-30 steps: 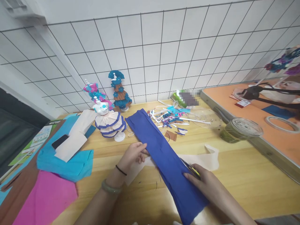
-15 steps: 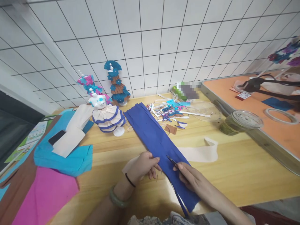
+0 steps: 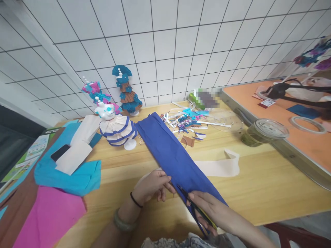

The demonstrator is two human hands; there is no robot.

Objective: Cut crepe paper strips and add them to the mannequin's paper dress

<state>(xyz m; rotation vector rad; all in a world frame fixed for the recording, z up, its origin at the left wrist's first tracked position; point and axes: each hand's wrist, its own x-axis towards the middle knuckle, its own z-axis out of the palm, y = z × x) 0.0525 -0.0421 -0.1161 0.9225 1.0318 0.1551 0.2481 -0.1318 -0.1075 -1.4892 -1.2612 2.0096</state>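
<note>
A long folded blue sheet (image 3: 176, 155) runs diagonally across the wooden table. At its left edge, my left hand (image 3: 156, 186) is closed, thumb and fingers pressed together on something too small to make out; a short thin dark strand shows by the fingertips. My right hand (image 3: 207, 208) is wrapped round black and yellow scissors (image 3: 198, 208), whose dark tips point up-left over the blue sheet. Beside the right hand hangs a narrow blue strip (image 3: 199, 224) near the table's front edge. A cream strip (image 3: 219, 167) lies right of the sheet.
Dressed figures (image 3: 117, 129) stand by the tiled wall. Paper scraps (image 3: 190, 120) lie beyond the sheet. A lidded cup (image 3: 263, 132) is on the right, near an orange table (image 3: 305, 151). Turquoise (image 3: 77, 175) and pink sheets (image 3: 49, 213) and a phone (image 3: 60, 153) lie left.
The scissors have swung so that more of their body shows, their tips now lower and further left. My left hand has shifted slightly left. The view has moved a little.
</note>
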